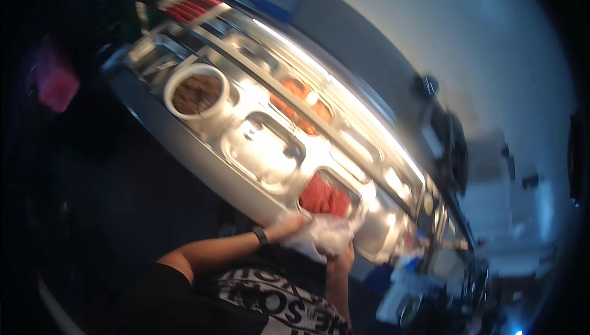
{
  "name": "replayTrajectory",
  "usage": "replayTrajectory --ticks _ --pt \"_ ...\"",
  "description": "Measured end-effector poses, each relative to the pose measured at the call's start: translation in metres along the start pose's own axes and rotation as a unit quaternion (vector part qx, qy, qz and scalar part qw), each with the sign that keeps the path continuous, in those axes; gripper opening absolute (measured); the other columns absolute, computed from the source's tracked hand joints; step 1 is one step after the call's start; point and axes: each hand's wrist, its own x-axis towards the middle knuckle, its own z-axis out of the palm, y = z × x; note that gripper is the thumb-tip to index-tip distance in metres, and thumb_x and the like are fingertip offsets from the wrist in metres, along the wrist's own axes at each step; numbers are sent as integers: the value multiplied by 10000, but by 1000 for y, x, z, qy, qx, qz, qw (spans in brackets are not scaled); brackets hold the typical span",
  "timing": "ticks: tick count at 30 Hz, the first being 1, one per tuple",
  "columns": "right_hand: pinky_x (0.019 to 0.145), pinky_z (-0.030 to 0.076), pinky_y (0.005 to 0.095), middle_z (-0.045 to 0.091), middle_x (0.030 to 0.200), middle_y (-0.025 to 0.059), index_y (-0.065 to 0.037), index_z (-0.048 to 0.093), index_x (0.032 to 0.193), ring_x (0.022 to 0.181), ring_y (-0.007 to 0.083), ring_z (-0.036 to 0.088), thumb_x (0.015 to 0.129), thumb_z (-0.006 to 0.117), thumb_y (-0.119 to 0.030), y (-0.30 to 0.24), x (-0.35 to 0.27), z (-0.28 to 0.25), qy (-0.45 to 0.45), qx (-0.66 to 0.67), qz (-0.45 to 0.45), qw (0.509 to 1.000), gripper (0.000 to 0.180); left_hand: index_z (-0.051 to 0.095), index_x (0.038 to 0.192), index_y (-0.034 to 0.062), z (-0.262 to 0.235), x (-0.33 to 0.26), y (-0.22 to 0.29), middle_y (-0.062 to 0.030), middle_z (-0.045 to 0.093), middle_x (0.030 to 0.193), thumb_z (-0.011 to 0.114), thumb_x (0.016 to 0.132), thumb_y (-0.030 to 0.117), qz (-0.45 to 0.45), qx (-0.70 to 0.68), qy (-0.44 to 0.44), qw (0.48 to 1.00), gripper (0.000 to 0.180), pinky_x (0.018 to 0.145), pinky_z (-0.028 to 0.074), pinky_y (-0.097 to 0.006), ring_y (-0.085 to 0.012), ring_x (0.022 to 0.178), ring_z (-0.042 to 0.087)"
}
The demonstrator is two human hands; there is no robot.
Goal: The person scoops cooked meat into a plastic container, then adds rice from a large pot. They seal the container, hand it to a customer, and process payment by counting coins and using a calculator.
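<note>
The view is tilted and blurred. My left hand (294, 223), with a black band on its wrist, and my right hand (342, 257) both grip a crumpled piece of clear plastic (322, 237), which may be a bag or wrap. They hold it at the near edge of a steel counter (184, 144), right beside a steel pan of red chopped food (324, 197). The plastic covers most of my fingers.
Recessed in the counter are a shiny steel pan (264, 144), a pan of orange food (301, 105) and a round white tub of brown food (196, 92). Red items (193, 6) lie at the far end. A pink object (55, 83) sits left, with blurred clutter at lower right.
</note>
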Motion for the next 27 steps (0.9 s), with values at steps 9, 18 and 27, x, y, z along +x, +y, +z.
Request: replayTrajectory --ticks 9,18,27 --pt "669 593 402 658 1057 200 -1 487 1305 888 298 686 982 522 -128 47 16 156 -300 -287 -121 902 349 473 1336 -5 -82 -71 126 -58 674 876 633 963 319 366 -50 234 899 519 731 503 -290 -132 778 606" --pt "682 574 391 674 1004 206 23 542 1234 865 298 680 992 518 -160 109 30 160 -345 -467 -188 792 305 334 1471 -2 -206 -370 266 -53 675 833 716 917 249 629 -42 593 501 718 695 492 -246 -88 738 606" --pt "696 554 379 690 951 211 47 598 1162 842 298 675 1001 513 -192 34 97 -77 27 -496 -351 794 300 553 1169 48 -138 -200 162 -54 605 1083 732 913 259 386 111 336 852 377 773 515 -259 -102 903 591"
